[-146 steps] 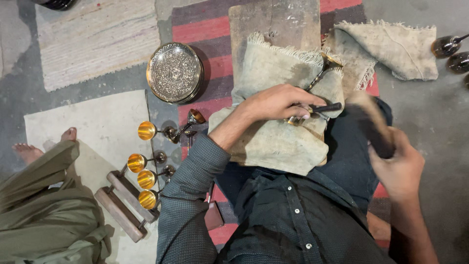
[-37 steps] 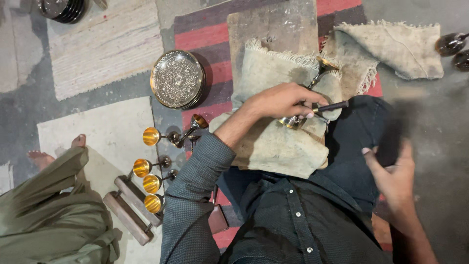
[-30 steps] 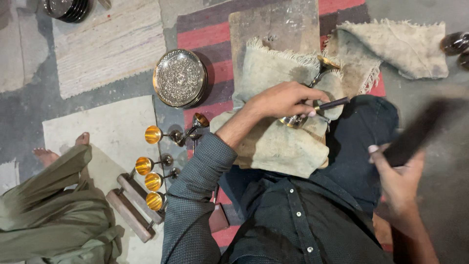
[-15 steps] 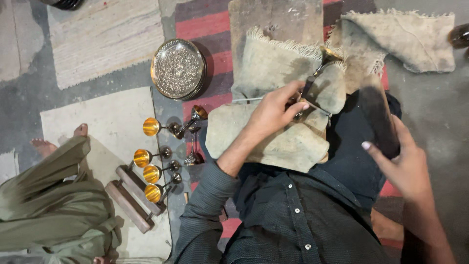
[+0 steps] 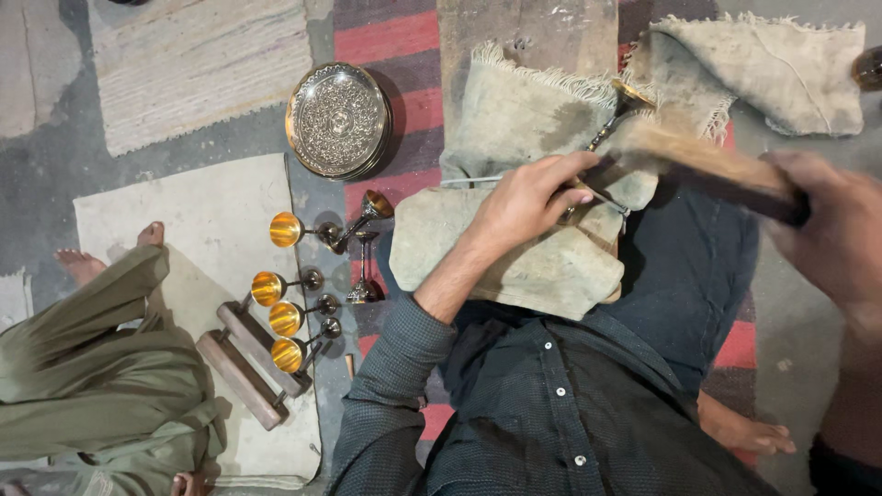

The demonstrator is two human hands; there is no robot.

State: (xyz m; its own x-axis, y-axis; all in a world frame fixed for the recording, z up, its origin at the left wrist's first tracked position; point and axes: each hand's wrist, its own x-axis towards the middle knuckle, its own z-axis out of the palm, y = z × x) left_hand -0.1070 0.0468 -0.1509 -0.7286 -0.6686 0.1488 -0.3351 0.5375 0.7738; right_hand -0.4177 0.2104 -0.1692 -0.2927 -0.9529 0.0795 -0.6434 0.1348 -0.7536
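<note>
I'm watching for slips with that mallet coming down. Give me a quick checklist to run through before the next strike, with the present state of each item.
1. Left hand pins the metal workpiece on the cloth pad: ok.
2. Right hand grips the wooden mallet: ok, though motion-blurred.
3. Left fingers out of the mallet's path: cannot tell; they sit close beside the blurred head.
4. Cloth pad flat on the lap: ok.
5. Finished goblets and engraved tray away from the swing: ok, off to the left.
6. Seated person's foot away from the work: ok.
</note>
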